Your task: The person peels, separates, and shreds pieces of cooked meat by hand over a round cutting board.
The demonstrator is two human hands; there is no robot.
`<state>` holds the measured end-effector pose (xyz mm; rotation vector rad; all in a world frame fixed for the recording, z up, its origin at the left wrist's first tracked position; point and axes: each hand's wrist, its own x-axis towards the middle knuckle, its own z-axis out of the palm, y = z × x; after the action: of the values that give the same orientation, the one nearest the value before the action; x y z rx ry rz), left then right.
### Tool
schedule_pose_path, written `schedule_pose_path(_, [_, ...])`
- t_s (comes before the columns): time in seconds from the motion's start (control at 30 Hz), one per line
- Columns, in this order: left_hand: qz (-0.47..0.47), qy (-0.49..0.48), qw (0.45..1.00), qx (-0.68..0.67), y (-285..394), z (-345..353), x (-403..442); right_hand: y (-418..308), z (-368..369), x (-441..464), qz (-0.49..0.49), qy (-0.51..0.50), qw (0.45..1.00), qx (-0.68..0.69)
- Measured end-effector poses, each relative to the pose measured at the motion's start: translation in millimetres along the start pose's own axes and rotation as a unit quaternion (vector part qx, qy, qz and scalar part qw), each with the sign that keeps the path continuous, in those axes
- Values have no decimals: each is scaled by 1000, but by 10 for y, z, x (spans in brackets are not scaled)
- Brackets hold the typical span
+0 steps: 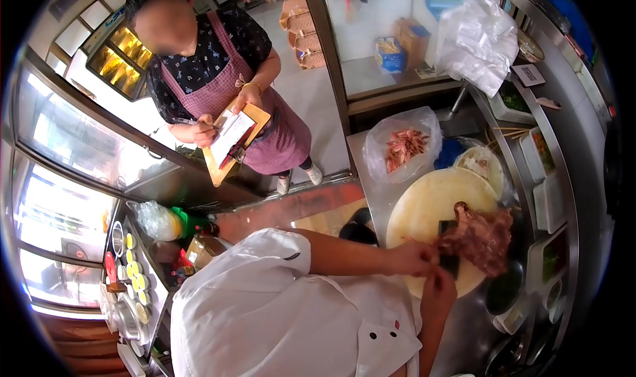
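Observation:
My left hand (414, 258) is closed, its fingertips pinched together over the near edge of a round, pale cutting board (421, 201). Just beside it, my right hand (440, 287) is also closed, with its fingers raised towards the left. Anything between the fingertips is too small to make out. A large piece of reddish-brown meat (487, 241) lies at the far side of the board. Next to the hands and partly under the meat is a dark rectangular object (450, 261), possibly a blade.
A bag of meat pieces (405, 148) and a small plastic bag (482, 168) lie beyond the board. Food containers (550, 201) line the counter on the right. A person in an apron (225, 79) stands upper left, holding a clipboard (222, 161) and pen.

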<state>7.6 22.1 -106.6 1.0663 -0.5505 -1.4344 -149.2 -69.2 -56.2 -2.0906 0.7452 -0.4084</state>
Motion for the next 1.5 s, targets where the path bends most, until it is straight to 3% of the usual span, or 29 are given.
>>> schedule_pose_path(0.2, [-38,26,992,-116,10,44,-97,-69,-31,8,0,-33,999,0])
schedule_pose_path(0.4, [-24,25,997,-73,-70,-29,-82,79,7,16,48,-54,997,25])
schedule_pose_path(0.5, [58,88,985,134,-54,-27,-113,80,37,21,66,-54,996,41])
schedule_pose_path(0.6, [129,99,952,260,40,-49,-183,90,104,26,67,-38,996,41])
schedule_pose_path(0.7, [32,83,969,229,164,-5,-267,116,111,24,70,-38,996,38])
schedule_pose_path(0.77, [63,79,967,233,118,-20,-263,113,109,12,84,-41,995,42])
schedule_pose_path(0.9, [49,67,985,149,-65,-31,-207,141,167,-37,-12,-26,999,-17])
schedule_pose_path(1.0, [-80,89,987,111,125,16,-279,65,201,-55,-27,-25,998,-53])
schedule_pose_path(1.07, [-41,32,997,66,-39,-71,-223,95,223,-72,-24,-17,997,-76])
schedule_pose_path(1.13, [61,-54,996,-40,-263,-173,-151,85,254,-81,-29,10,997,-77])
schedule_pose_path(1.2, [-40,-14,999,1,-239,-189,-177,-35,257,-106,-37,45,996,-66])
schedule_pose_path(1.37, [-70,53,995,49,21,-67,-239,-12,308,-140,-67,105,990,-66])
schedule_pose_path(1.5, [-85,22,994,67,405,75,-334,-88,240,-134,-30,107,994,-14])
